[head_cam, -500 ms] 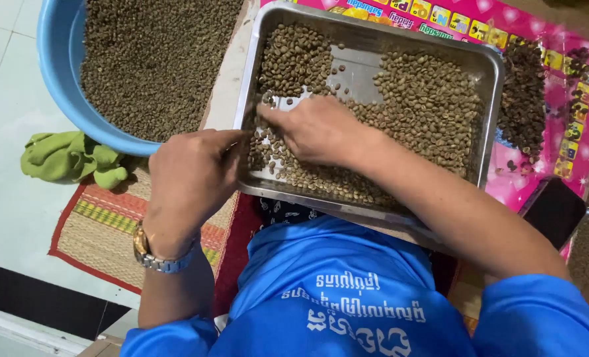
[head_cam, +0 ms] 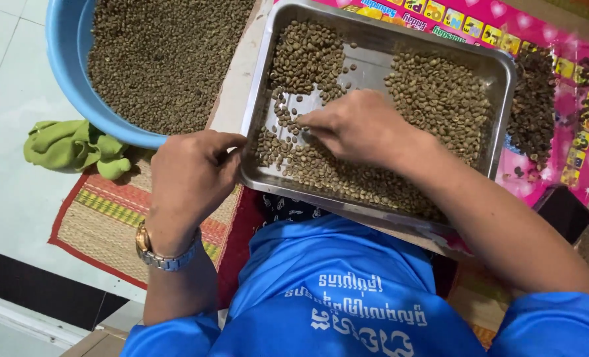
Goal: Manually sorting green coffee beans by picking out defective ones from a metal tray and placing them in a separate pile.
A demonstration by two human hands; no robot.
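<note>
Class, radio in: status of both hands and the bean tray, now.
Left hand gripping tray edge. Right hand on the beans, fingertips down. Blue basin of beans close left; nothing blocking.

Right hand (head_cam: pixel 360 125) spread over beans (head_cam: pixel 440 99) in metal tray (head_cam: pixel 506 73); left hand (head_cam: pixel 188 175) gripping tray's near-left edge, blue basin (head_cam: pixel 63 59) of beans beside, green cloth (head_cam: pixel 76 145) below.

One camera sits on the person's head, facing steeply down; it hangs close above the metal tray (head_cam: pixel 503 99). The blue basin (head_cam: pixel 63 73) is cut off at top left.
</note>
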